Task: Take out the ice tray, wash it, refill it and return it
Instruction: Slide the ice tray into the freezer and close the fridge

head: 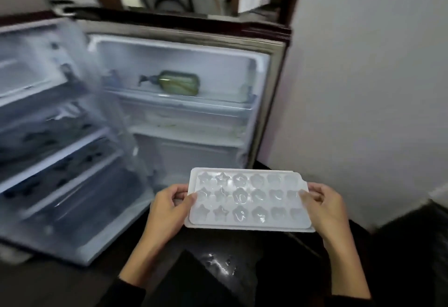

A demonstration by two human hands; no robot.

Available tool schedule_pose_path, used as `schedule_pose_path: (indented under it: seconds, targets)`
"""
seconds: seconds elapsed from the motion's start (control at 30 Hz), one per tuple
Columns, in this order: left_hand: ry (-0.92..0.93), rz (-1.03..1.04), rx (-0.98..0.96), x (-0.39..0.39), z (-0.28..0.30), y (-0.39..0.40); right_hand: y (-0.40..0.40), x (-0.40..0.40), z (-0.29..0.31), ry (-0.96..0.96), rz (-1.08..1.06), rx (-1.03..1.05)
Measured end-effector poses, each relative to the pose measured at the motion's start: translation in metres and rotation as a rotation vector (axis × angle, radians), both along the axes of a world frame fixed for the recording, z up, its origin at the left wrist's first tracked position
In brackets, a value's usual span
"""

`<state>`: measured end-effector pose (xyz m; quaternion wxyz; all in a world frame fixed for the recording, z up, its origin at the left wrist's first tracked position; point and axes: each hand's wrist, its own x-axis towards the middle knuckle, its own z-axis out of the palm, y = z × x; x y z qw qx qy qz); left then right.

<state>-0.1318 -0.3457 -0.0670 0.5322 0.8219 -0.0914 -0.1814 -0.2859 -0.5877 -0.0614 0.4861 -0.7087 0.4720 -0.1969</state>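
A white ice tray (249,200) with star and flower shaped cells is held level in front of the open fridge (184,103). My left hand (167,209) grips its left short edge, thumb on top. My right hand (324,203) grips the right short edge the same way. The cells look pale and glossy; whether they hold ice or water I cannot tell. The tray hangs below and in front of the fridge's lower compartment.
The fridge door (55,141) stands swung open to the left, its shelves blurred. A green pump bottle (177,83) lies on its side on the upper shelf. A white wall (363,88) rises on the right. The floor below is dark.
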Motion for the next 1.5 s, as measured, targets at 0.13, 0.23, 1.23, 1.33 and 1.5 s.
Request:
schedule_pose_path:
  seconds: [0.13, 0.23, 1.23, 1.33, 1.5]
  targets:
    - [-0.023, 0.199, 0.046, 0.009, 0.002, 0.054, 0.025, 0.068, 0.002, 0.003, 0.250, -0.030]
    - [-0.042, 0.333, 0.090, 0.021, 0.004, 0.098, 0.054, 0.120, 0.005, 0.020, 0.431, -0.067]
    - [-0.239, 0.819, 0.494, 0.372, 0.049, 0.339, 0.324, 0.615, 0.030, -0.101, 1.058, -0.456]
    - [-0.250, 0.846, 0.537, 0.414, 0.047, 0.347, 0.341, 0.655, 0.026, -0.104, 1.073, -0.490]
    - [-0.225, 0.909, 0.598, 0.469, 0.038, 0.360, 0.370, 0.703, 0.024, -0.136, 1.038, -0.577]
